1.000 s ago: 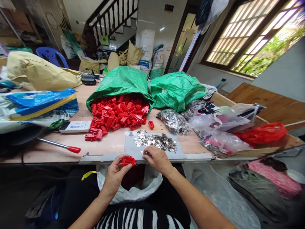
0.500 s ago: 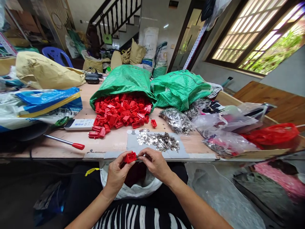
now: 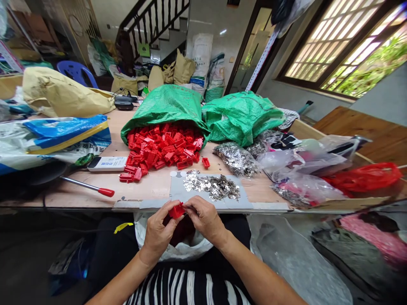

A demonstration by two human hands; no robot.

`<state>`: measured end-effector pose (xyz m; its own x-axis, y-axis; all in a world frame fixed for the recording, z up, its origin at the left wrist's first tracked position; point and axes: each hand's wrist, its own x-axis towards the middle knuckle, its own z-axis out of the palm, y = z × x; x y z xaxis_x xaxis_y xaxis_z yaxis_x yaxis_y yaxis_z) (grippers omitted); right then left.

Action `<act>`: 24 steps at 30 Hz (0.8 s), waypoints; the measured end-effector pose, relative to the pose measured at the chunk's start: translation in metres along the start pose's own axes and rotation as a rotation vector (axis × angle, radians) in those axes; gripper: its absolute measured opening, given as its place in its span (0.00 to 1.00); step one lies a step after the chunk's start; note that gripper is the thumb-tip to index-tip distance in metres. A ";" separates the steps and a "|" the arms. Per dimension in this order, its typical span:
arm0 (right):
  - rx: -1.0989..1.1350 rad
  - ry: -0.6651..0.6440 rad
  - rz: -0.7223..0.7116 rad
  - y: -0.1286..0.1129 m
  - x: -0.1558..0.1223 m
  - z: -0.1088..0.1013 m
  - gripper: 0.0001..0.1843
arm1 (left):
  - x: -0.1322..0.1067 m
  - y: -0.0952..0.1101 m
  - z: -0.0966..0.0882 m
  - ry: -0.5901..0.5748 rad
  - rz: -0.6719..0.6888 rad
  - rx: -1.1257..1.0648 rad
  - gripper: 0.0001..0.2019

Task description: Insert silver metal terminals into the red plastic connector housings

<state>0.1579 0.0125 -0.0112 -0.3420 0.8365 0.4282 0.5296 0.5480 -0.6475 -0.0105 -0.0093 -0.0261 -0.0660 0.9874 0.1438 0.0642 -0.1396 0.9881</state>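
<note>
My left hand [image 3: 161, 226] grips a small red plastic housing [image 3: 177, 210] between thumb and fingers, just off the table's front edge. The fingers of my right hand [image 3: 203, 218] are pinched together at the right end of that housing; whatever they hold there is hidden. Beyond my hands, a heap of small flat metal pieces [image 3: 219, 188] lies on a grey sheet [image 3: 178, 192]. Farther back, many red plastic housings [image 3: 162, 148] spill from the mouth of a green woven sack [image 3: 171, 103]. One loose housing [image 3: 206, 163] lies apart on its right.
Under my hands an open white sack [image 3: 187, 252] sits in my lap. A red-tipped lever [image 3: 104, 192] juts in from the left, near a white box [image 3: 108, 164]. Clear bags of metal parts [image 3: 237, 160] and a red plastic bag [image 3: 365, 178] lie on the right.
The red housing has tilted in my left hand and shifted slightly right. My right fingertips have closed in against its end; the small dark piece seen at them before is now hidden.
</note>
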 end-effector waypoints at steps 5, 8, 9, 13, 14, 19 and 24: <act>0.067 -0.012 0.013 -0.002 -0.002 -0.001 0.08 | -0.002 -0.003 0.000 0.000 0.034 0.043 0.17; 0.101 0.001 0.017 -0.002 -0.004 0.000 0.08 | -0.004 -0.005 0.000 0.000 0.038 0.053 0.16; 0.107 0.015 0.014 -0.002 -0.005 0.000 0.09 | -0.004 -0.005 0.000 -0.003 0.043 0.060 0.16; 0.113 0.058 -0.011 -0.003 -0.007 0.002 0.10 | -0.007 -0.003 0.001 -0.016 0.051 0.077 0.16; 0.119 0.057 -0.011 -0.004 -0.008 0.002 0.10 | -0.007 -0.002 0.001 -0.015 0.047 0.074 0.16; 0.202 -0.019 0.097 -0.008 -0.011 0.000 0.10 | -0.009 -0.002 0.000 -0.005 0.048 0.101 0.16; 0.341 -0.038 0.282 -0.001 -0.012 -0.007 0.10 | -0.010 -0.008 0.000 -0.018 0.109 0.179 0.15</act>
<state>0.1669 0.0023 -0.0112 -0.2526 0.9496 0.1856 0.3225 0.2634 -0.9092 -0.0109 -0.0179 -0.0358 -0.0316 0.9685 0.2469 0.2456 -0.2319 0.9412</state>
